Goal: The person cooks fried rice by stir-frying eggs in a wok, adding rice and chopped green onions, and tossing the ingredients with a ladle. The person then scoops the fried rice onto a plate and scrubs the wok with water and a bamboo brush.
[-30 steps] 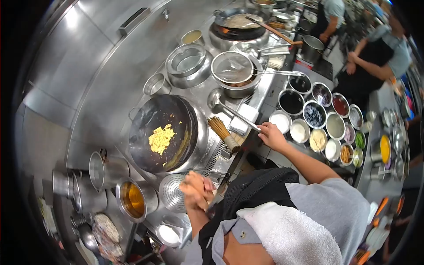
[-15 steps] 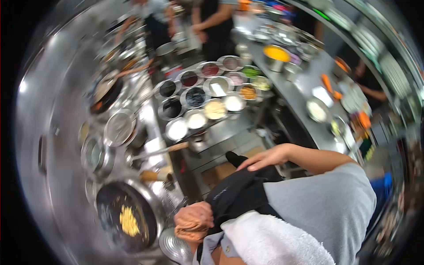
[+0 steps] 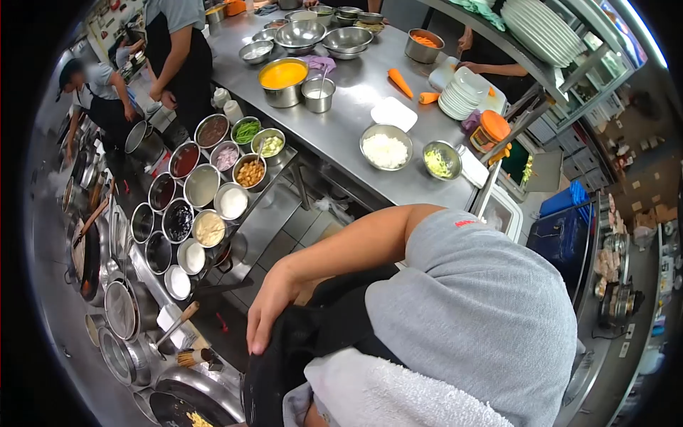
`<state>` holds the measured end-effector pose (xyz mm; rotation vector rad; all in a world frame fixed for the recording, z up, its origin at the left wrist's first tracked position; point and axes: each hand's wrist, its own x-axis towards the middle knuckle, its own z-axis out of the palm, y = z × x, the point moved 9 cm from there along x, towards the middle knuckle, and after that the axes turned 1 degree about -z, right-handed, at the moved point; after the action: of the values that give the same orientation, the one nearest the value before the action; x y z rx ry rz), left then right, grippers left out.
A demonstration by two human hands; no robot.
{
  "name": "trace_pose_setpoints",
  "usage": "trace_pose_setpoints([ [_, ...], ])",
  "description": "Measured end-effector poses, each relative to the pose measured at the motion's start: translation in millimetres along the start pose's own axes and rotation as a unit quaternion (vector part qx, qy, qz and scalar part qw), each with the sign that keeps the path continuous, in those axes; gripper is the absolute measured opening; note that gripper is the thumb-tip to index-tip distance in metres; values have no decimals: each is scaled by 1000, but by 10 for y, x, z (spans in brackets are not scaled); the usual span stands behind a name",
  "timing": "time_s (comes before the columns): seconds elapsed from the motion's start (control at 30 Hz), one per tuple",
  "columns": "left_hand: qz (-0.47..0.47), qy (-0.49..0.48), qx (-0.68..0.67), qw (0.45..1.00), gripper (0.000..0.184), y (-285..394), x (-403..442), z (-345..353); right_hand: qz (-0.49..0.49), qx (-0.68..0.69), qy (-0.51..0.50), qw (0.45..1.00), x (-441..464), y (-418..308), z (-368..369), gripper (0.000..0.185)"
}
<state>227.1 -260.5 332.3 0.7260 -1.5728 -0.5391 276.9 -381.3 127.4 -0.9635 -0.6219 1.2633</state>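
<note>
My right hand (image 3: 269, 306) hangs beside my black apron (image 3: 313, 331), its fingers stretched downward and nothing seen in them. My left hand is out of view. To the lower left of my right hand, a ladle's wooden end (image 3: 186, 313) sticks out over the stove edge by a bristle brush (image 3: 192, 357). Yellow scrambled egg (image 3: 198, 420) lies in a dark wok (image 3: 168, 408), cut off by the bottom edge. Metal pots of sauces and ingredients, among them brown cubes (image 3: 250, 173) and a white one (image 3: 177, 282), stand beyond my hand.
A steel counter (image 3: 341, 99) bears a pot of yellow liquid (image 3: 283, 73), carrots (image 3: 400, 82), a bowl of white pieces (image 3: 385, 148) and stacked plates (image 3: 459, 96). Co-workers stand at the upper left, one in a black apron (image 3: 191, 78); another person's arm (image 3: 498, 69) reaches over the counter.
The view has swung right, toward the counter. My right hand has let go of the ladle and come down by my apron. My left hand, earlier around a tan cloth, has left view.
</note>
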Motion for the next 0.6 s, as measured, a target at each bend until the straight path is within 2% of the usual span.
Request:
trace_pose_setpoints([
  [0.03,-26,-12,22,999,22,-175,93,48,-1,1,-6,1000,-231,37,-59,55],
  [0.07,-29,-9,27,999,22,-326,134,160,6,24,55,998,-558,85,-252,55],
  [0.1,-28,115,31,992,30,-504,102,122,15,45,119,992,-938,157,-468,55],
  [0.13,-25,236,33,971,38,-697,74,12,-5,-3,185,983,-1355,230,-746,56],
  [0.17,-8,226,9,974,45,-843,105,-51,-26,-51,250,967,-1801,330,-1019,57],
  [0.2,-12,229,16,973,45,-1016,-27,-171,-32,-70,370,926,-2321,446,-1323,58],
  [0.23,-14,271,-57,961,42,-1211,-306,-349,-54,-51,471,879,-2878,658,-1641,55],
  [0.27,-15,314,-125,941,41,-1404,-374,-438,-134,-66,564,812,-3484,679,-1769,48],
  [0.3,-33,361,-53,931,37,-1545,-462,-505,-60,-108,706,697,-4174,870,-1876,43],
  [0.33,-47,405,22,913,35,-1688,-450,-587,-29,-232,795,559,-4809,1029,-1915,40],
  [0.37,-60,458,-3,887,48,-1938,-656,-635,64,-300,818,488,-5285,1111,-1855,40],
  [0.4,-73,508,-31,858,60,-2218,-917,-663,150,-302,843,419,-5679,1207,-1753,39],
  [0.43,-86,562,-51,821,63,-2536,-1160,-643,204,-277,854,389,-5958,1272,-1663,42],
  [0.47,-98,613,-74,781,66,-2785,-1297,-569,220,-323,843,369,-6188,1440,-1681,41],
  [0.5,-98,657,-104,740,56,-2952,-1172,-441,237,-367,830,347,-6276,1511,-1704,41],
  [0.53,-96,698,-136,696,46,-3100,-1081,-350,234,-370,829,348,-6352,1627,-1775,41],
  [0.6,-132,706,-174,674,45,-3384,-1101,-190,263,-273,788,485,-6351,1923,-1968,38],
])
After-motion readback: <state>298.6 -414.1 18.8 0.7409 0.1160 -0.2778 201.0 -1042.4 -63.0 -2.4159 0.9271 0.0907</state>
